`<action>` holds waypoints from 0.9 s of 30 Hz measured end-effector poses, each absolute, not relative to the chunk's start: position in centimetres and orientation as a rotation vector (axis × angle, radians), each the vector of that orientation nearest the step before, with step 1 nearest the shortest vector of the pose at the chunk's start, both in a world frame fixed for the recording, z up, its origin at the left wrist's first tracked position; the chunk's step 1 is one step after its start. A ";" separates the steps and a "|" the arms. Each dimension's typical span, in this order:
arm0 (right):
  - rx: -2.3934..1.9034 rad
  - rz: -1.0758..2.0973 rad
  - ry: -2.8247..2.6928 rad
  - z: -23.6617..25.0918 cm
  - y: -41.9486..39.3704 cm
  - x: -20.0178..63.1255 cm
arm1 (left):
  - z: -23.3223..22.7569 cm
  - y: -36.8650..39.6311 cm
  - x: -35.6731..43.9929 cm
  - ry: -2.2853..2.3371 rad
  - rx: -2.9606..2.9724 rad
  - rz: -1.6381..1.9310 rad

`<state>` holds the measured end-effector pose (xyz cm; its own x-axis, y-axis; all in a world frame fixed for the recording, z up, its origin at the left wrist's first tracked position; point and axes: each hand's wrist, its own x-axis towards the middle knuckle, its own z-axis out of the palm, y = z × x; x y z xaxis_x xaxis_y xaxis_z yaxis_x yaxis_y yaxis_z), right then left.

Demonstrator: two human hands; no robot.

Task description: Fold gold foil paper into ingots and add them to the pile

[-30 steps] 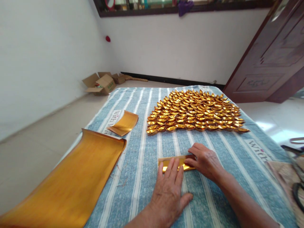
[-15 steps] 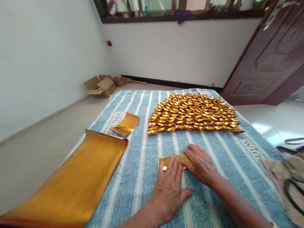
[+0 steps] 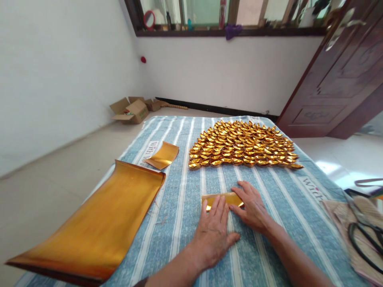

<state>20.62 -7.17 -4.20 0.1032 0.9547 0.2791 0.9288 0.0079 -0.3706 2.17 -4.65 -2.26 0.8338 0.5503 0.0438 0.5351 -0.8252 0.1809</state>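
The gold paper [image 3: 230,198] runs long left to right; my left hand [image 3: 212,235] lies flat, fingers forward; my right hand [image 3: 252,206] holds its end.

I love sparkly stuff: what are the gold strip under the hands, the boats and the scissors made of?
Gold strip: probably foil paper, glossy, with bright reflections. Boats: likely the same, shiny, sharply creased. Scissors: seemingly metal blades, greyish with a sheen; black handles, perhaps plastic.
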 end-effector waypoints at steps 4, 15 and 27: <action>-1.916 0.082 -1.818 -4.4 -7.0 20.6 | -2.8 -4.7 2.1 0.861 2.884 0.157; -1.957 0.228 -1.773 -4.3 -6.9 22.1 | -2.5 -4.6 2.1 0.856 2.886 0.078; -1.978 0.320 -1.659 -4.4 -7.5 24.7 | -2.8 -4.6 1.9 0.846 2.895 0.091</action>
<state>24.67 -7.46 -4.39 0.2164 0.9640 0.1543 0.8372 -0.1020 -0.5373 1.87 -4.60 -2.79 0.8417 0.5395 0.0226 0.5321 -0.8357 0.1361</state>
